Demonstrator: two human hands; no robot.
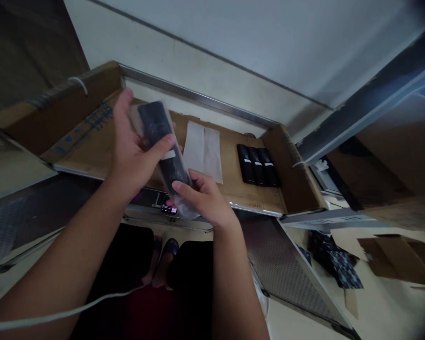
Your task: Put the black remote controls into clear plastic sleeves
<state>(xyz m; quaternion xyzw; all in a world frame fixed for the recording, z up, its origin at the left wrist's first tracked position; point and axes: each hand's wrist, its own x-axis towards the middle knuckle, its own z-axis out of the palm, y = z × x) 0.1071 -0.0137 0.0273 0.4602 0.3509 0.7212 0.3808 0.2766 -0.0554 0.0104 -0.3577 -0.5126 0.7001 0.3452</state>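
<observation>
Both of my hands hold a long black remote control (168,172) in a clear plastic sleeve, tilted above the cardboard-lined tray. A small white label shows on its upward face. My left hand (134,141) grips the upper half, with its thumb across the face near the label. My right hand (203,191) pinches the lower end, thumb on top and fingers partly hidden beneath. Loose sleeve plastic (189,210) extends past the lower end. Several similar black remote controls (258,165) lie side by side at the tray's right, each with a white label.
Flat whitish sheets (202,151) lie mid-tray. The tray's cardboard lining (230,189) has raised sides. Below its front edge is a lit phone (169,206). Perforated metal panels (297,264) flank my legs. A white cable (74,311) crosses my lap. Cardboard (403,257) lies on the floor at right.
</observation>
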